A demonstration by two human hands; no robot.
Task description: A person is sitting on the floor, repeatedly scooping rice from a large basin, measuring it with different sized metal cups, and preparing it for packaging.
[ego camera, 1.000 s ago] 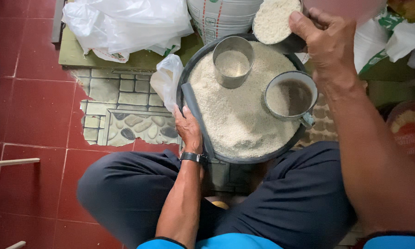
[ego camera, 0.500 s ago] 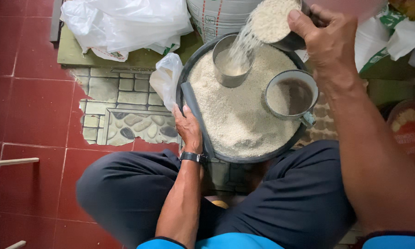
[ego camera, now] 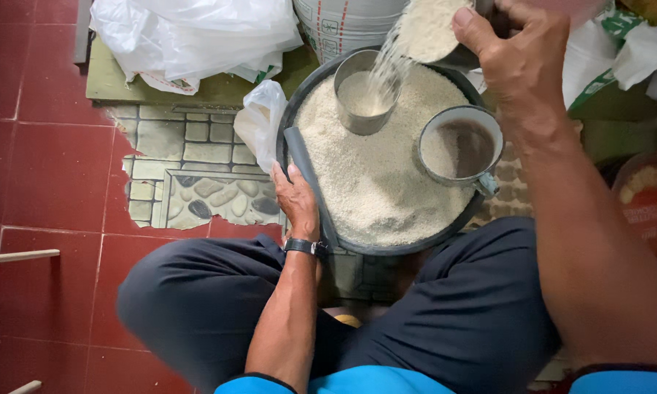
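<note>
I sit cross-legged before a round black basin point(ego camera: 292, 124) filled with white rice point(ego camera: 387, 182). My right hand point(ego camera: 522, 66) holds a scoop point(ego camera: 430, 29) full of rice, tipped over a metal can point(ego camera: 361, 102) that stands in the rice. A stream of grains falls from the scoop into the can. A metal mug point(ego camera: 460, 149) with a handle stands in the rice at the right, partly filled. My left hand point(ego camera: 295, 201), with a black wristwatch, rests on the basin's near-left rim next to a grey bar point(ego camera: 310, 175) lying across the rim.
A clear plastic bag point(ego camera: 259, 124) lies left of the basin. White plastic bags point(ego camera: 197, 33) rest on a green mat behind it, and a white sack point(ego camera: 343, 22) stands at the back. The floor is red tile with a patterned stone patch point(ego camera: 197, 182). A red bowl point(ego camera: 649, 204) sits at the right.
My right hand has tipped the scoop further, and rice now pours from it into the metal can, which has filled up. My left hand has stayed on the rim.
</note>
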